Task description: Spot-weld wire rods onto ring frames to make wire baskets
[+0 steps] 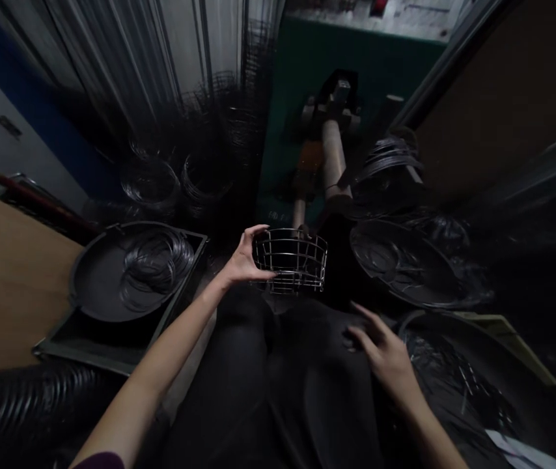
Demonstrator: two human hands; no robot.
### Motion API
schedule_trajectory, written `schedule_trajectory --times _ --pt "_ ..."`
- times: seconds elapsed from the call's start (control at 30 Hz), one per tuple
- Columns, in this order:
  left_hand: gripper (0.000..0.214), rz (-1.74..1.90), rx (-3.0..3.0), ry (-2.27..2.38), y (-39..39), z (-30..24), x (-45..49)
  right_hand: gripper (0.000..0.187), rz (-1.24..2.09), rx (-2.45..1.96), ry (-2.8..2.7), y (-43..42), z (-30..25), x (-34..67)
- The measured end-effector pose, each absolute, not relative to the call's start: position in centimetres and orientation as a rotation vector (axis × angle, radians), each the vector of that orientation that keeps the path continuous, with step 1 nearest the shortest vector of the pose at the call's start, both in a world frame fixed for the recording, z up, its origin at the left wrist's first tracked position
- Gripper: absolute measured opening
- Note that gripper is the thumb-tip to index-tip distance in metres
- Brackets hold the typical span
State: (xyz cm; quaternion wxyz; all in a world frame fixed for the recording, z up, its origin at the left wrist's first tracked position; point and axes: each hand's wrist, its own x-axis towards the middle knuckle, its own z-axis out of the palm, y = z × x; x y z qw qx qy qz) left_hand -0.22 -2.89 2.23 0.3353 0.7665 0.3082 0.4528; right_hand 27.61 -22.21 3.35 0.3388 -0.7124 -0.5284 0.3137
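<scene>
My left hand (246,260) grips the left side of a small wire basket (297,254), with the thumb at its near side and the fingers on its far side. The basket is made of thin shiny metal wires and hangs over the gap in front of my knees, before the machine. My right hand (380,348) is apart from the basket, over my right thigh, near a round basin (493,339) of thin metal pieces. Its index finger and thumb are spread. Nothing clear shows between them.
A green machine (288,78) with metal cylinders (333,153) stands ahead. On the left, a dark round pan (95,280) holds wire rings (161,260). Another pan (434,280) with rings lies to the right. More wire rings (151,182) are stacked behind. A ribbed black hose (28,397) runs at lower left.
</scene>
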Motion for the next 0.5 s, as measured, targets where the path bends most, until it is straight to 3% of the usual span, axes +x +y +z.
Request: schedule_trajectory --times 0.07,0.17,0.3,0.4,0.5 --pt "0.091 1.071 2.178 0.812 -4.1 3.4 0.6 0.053 0.984 -1.740 -1.443 -19.0 6.8 25.5" --pt "0.082 0.920 2.378 0.811 -5.2 4.4 2.1 0.030 1.081 -1.638 -1.701 -14.7 9.2 23.4" --pt "0.074 0.892 2.455 0.828 -5.4 4.5 3.3 0.023 0.561 -1.746 -2.118 -12.4 8.4 22.8" --pt "0.070 0.912 2.417 0.841 -5.1 4.4 3.6 0.031 0.126 -1.697 -2.436 -12.7 7.3 22.9" --pt "0.068 0.913 2.380 0.863 -4.8 4.4 3.8 0.034 -0.087 -1.618 -2.574 -12.9 6.8 23.3"
